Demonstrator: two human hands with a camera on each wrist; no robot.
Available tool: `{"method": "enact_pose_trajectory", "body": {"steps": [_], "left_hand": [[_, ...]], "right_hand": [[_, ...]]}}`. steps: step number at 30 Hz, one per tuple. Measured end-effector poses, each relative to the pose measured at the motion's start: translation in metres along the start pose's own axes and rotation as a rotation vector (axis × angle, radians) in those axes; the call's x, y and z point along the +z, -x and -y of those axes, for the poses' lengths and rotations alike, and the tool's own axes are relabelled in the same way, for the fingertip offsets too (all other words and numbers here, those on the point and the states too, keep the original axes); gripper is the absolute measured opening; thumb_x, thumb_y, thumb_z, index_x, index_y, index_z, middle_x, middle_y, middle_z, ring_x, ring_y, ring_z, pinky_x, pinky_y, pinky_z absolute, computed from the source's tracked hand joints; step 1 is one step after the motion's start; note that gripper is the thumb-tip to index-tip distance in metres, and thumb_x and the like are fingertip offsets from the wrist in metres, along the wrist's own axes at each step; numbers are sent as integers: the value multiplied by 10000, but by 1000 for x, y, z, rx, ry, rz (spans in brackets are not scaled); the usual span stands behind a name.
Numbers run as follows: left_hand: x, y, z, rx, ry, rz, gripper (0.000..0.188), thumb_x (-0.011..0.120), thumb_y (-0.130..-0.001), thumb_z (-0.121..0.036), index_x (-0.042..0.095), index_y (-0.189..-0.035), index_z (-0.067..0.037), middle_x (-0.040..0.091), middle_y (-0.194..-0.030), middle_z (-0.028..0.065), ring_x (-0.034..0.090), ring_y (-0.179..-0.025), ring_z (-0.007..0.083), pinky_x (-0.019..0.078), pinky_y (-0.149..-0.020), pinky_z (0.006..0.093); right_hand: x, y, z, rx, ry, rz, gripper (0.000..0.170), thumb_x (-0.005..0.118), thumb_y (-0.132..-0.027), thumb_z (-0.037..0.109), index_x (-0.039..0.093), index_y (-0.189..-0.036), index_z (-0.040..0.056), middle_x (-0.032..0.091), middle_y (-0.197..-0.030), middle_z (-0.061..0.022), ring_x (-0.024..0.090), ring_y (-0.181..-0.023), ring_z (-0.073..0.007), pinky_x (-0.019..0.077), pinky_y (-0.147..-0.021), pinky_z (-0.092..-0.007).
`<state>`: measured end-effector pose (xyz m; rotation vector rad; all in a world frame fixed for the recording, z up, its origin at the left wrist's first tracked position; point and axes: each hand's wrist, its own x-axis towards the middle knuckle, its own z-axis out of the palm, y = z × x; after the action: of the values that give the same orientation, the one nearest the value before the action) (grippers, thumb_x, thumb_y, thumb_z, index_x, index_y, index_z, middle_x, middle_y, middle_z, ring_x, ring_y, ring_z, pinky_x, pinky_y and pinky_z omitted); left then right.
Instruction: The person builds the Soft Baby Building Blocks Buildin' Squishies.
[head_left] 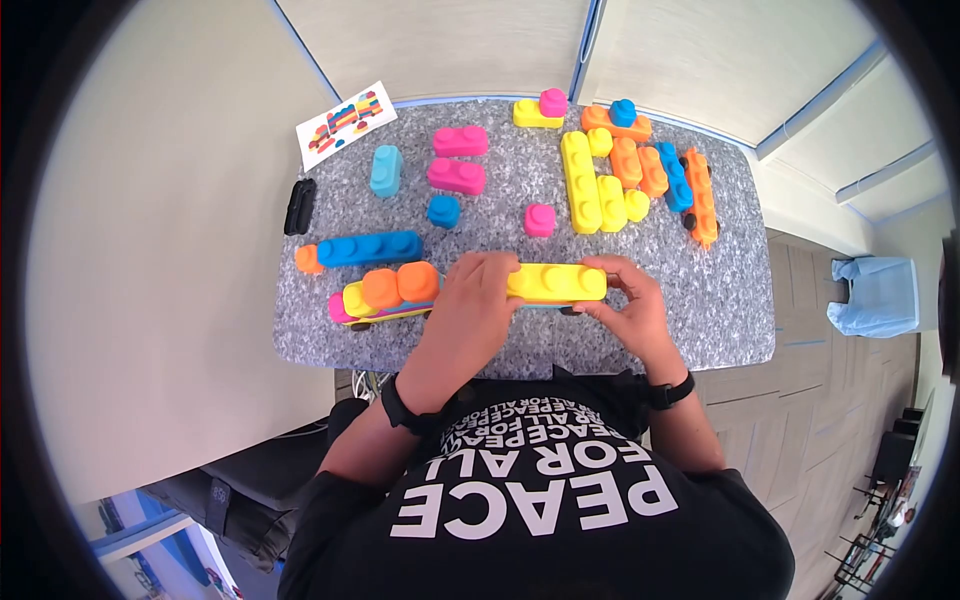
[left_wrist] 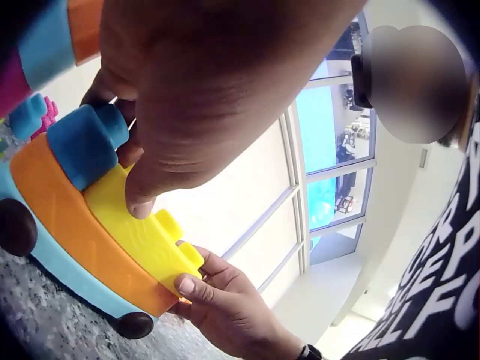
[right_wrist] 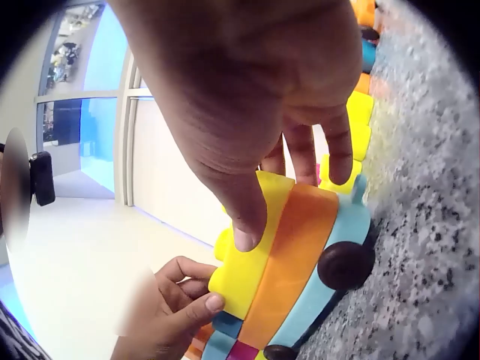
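Note:
A long yellow toy block lies on a curved orange block, which sits on a light blue wheeled base. My right hand pinches the yellow block's right end, thumb on the near side and fingers round the far side. Over the other end, my left hand grips the yellow block, its thumb against the near face. A blue block stands beside the yellow one under the left fingers. Left of that hand is another wheeled piece, topped with two orange blocks.
Pink blocks, a blue long block and a light blue block lie beyond the left hand. Yellow blocks and an orange wheeled base are at the back right. A picture card lies at the back left.

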<state>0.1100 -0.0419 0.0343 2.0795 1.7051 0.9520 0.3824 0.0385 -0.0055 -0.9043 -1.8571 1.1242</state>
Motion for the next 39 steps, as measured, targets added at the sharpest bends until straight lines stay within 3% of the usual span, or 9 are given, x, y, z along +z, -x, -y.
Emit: {"method": "enact_pose_trajectory", "body": {"steps": [12, 18, 23, 25, 27, 29, 31, 36, 39], "left_hand": [[-7, -3, -2, 11, -18, 24, 493, 879, -916, -53, 691, -1369, -8, 783, -1342, 187, 703, -1314, 420, 574, -1107, 531], [-21, -1, -9, 115, -147, 57, 727, 937, -876, -122, 645, -1537, -41, 760, -1434, 191, 691, -1356, 429, 563, -1162, 525], [-130, -41, -31, 111, -249, 155, 894, 961, -857, -158, 596, -1673, -131, 724, -1566, 153, 694, -1398, 398, 560, -1191, 507], [-168, -80, -18, 216, -341, 175, 795, 949, -866, -132, 664, -1608, -146, 759, -1514, 131, 722, -1366, 369, 570, -1177, 485], [-185, -134, 11, 343, -224, 223, 667, 925, -877, -84, 724, -1512, -112, 800, -1415, 134, 755, -1286, 343, 594, -1120, 458], [-180, -178, 37, 176, -135, 321, 583, 916, -857, -47, 758, -1417, -90, 826, -1300, 122, 770, -1172, 318, 611, -1054, 437], [-158, -207, 85, 243, -283, 413, 540, 920, -845, -36, 765, -1360, -82, 814, -1272, 105, 758, -1103, 307, 620, -1015, 441], [-88, -209, 148, 273, -517, 557, 509, 935, -825, -52, 784, -1309, -90, 788, -1346, 131, 765, -1159, 375, 631, -987, 478], [-66, -204, 142, 68, -568, 675, 429, 897, -856, -63, 787, -1269, -100, 788, -1350, 158, 752, -1223, 404, 626, -1002, 501]], "right_hand": [[-5, -8, 8, 35, 99, 55, 590, 1034, -828, 93, 791, -1365, 49, 833, -1277, -109, 813, -1140, -260, 663, -938, -380], [-7, -6, 7, 25, 70, 64, 673, 1051, -822, 157, 765, -1424, 65, 809, -1373, -100, 788, -1199, -240, 644, -946, -375], [-25, 6, 16, 3, -29, -12, 750, 1029, -874, 238, 702, -1528, 73, 765, -1503, -72, 742, -1281, -206, 603, -950, -353], [-33, 11, 12, 12, -21, -50, 726, 1011, -899, 233, 699, -1534, 69, 771, -1492, -68, 741, -1271, -201, 598, -944, -346], [-37, 13, 10, 19, -7, -78, 707, 1000, -915, 228, 700, -1535, 68, 777, -1481, -68, 743, -1253, -196, 595, -936, -342], [-39, 16, 10, 29, 14, -99, 692, 996, -922, 224, 705, -1531, 68, 782, -1469, -71, 749, -1229, -193, 596, -927, -340], [-36, 20, 16, 45, 20, -109, 671, 993, -926, 221, 715, -1517, 66, 788, -1455, -75, 757, -1201, -189, 595, -912, -333], [-37, 33, 16, 49, 49, -115, 631, 992, -927, 212, 737, -1485, 61, 810, -1409, -81, 769, -1153, -181, 591, -876, -322], [-40, 38, 15, 61, 57, -127, 618, 993, -927, 208, 743, -1473, 59, 821, -1383, -81, 770, -1146, -179, 587, -866, -318]]}}
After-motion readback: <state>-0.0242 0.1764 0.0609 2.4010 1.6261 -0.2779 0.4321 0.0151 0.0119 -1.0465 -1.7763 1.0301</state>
